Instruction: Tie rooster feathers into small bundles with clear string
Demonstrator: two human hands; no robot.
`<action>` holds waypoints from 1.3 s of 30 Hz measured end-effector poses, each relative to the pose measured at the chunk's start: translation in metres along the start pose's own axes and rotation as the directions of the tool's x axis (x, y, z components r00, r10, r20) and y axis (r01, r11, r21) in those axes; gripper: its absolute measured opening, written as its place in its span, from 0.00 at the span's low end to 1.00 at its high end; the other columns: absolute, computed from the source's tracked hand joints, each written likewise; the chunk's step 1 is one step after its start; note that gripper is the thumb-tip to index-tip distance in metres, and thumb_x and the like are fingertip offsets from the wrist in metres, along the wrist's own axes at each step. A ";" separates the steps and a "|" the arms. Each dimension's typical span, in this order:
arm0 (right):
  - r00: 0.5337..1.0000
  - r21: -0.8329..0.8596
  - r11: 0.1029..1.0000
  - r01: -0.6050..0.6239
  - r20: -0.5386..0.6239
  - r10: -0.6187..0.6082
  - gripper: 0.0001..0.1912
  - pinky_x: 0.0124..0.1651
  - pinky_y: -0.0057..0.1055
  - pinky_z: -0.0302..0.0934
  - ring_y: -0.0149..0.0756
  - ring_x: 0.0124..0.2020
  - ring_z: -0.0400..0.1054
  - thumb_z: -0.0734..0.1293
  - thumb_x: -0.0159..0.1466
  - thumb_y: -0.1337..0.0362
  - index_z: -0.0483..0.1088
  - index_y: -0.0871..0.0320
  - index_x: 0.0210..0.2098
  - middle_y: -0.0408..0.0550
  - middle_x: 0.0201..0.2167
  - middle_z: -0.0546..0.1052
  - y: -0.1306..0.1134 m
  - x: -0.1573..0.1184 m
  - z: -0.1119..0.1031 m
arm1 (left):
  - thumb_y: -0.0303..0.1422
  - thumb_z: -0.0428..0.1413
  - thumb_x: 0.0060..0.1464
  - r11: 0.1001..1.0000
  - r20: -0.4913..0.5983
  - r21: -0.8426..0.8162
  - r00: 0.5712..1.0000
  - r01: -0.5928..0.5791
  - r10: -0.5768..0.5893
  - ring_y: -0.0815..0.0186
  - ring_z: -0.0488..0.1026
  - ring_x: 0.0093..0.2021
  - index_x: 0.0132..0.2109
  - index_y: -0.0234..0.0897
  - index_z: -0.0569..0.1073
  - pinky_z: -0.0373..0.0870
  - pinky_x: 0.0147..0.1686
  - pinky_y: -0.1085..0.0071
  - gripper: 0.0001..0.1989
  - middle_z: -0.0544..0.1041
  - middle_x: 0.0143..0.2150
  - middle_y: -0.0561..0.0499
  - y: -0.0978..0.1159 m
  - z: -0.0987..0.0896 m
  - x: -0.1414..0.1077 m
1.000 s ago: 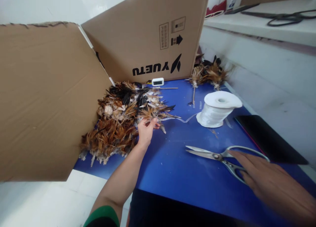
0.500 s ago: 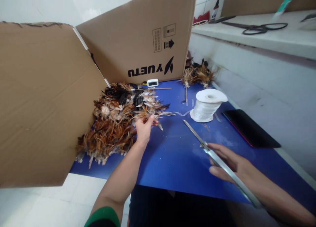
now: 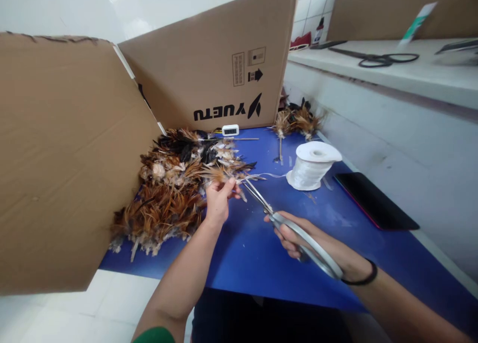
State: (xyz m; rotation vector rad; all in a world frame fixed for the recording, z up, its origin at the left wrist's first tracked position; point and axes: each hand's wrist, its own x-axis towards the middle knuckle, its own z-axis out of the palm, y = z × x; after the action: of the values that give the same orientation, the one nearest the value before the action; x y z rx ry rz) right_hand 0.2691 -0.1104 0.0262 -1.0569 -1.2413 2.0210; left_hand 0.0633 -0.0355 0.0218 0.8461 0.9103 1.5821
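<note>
My left hand (image 3: 219,199) pinches a small bunch of brown feathers (image 3: 216,174) at its base. A thin white ribbon (image 3: 271,174) runs from those fingertips to a white spool (image 3: 309,166). In my right hand (image 3: 298,236) is a pair of scissors (image 3: 274,217) with silver handles. Its blades are slightly parted, and the tips are at the ribbon just right of my left fingertips. Whether the blades touch the ribbon I cannot tell. To the left of my left hand lies a big heap of brown, black and cream feathers (image 3: 164,208).
Cardboard panels (image 3: 209,69) stand behind and left of the blue table (image 3: 239,268). A small white digital display (image 3: 230,130) sits at the back. More feather bunches (image 3: 298,120) lie back right. A dark phone (image 3: 375,199) rests at right; black scissors (image 3: 388,59) lie on the ledge.
My right hand has moved left and up, bringing the scissors from open table space to the ribbon, and the blades now show parted. My left hand keeps its pinch, almost unmoved.
</note>
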 end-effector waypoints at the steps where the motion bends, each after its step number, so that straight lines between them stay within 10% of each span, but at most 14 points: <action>1: 1.000 0.027 1.000 -0.004 -0.003 0.004 0.26 0.22 0.23 0.46 0.22 0.22 0.53 0.70 0.55 0.47 0.62 0.55 0.44 0.37 0.25 0.58 -0.001 0.004 0.002 | 0.38 0.66 0.40 1.000 0.007 0.004 1.000 0.014 -0.014 0.72 0.71 0.22 0.28 0.31 0.72 0.66 0.19 0.78 0.15 0.72 0.22 0.53 0.000 0.001 0.000; 24: 0.998 0.126 0.990 0.064 -0.008 -0.063 0.23 0.22 0.21 0.48 0.21 0.21 0.55 0.69 0.58 0.49 0.64 0.56 0.46 0.37 0.25 0.59 -0.001 0.028 0.009 | 0.35 0.66 0.40 0.975 -0.066 0.184 0.988 -0.124 0.138 0.67 0.75 0.28 0.33 0.33 0.75 0.71 0.24 0.73 0.14 0.77 0.29 0.51 -0.014 -0.003 0.002; 30: 0.997 0.154 0.985 0.074 -0.039 -0.069 0.26 0.21 0.21 0.47 0.20 0.20 0.52 0.73 0.53 0.49 0.64 0.57 0.43 0.36 0.24 0.59 -0.003 0.028 0.014 | 0.34 0.65 0.44 0.828 0.009 0.456 0.932 -0.326 0.362 0.65 0.75 0.32 0.31 0.36 0.74 0.74 0.39 0.64 0.09 0.77 0.31 0.51 -0.017 -0.011 0.005; 39: 0.992 0.134 0.984 0.121 -0.047 -0.116 0.24 0.21 0.21 0.46 0.20 0.19 0.50 0.71 0.54 0.49 0.64 0.58 0.40 0.34 0.21 0.58 -0.004 0.029 0.017 | 0.29 0.63 0.47 0.672 0.173 0.439 0.790 -0.596 0.588 0.68 0.75 0.35 0.34 0.38 0.71 0.73 0.43 0.66 0.08 0.74 0.31 0.53 -0.024 -0.014 0.002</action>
State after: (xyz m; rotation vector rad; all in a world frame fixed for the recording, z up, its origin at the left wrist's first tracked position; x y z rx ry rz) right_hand 0.2387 -0.0947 0.0243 -0.9310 -1.1020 1.9554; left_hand 0.0611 -0.0322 -0.0053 1.6410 1.0988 1.9233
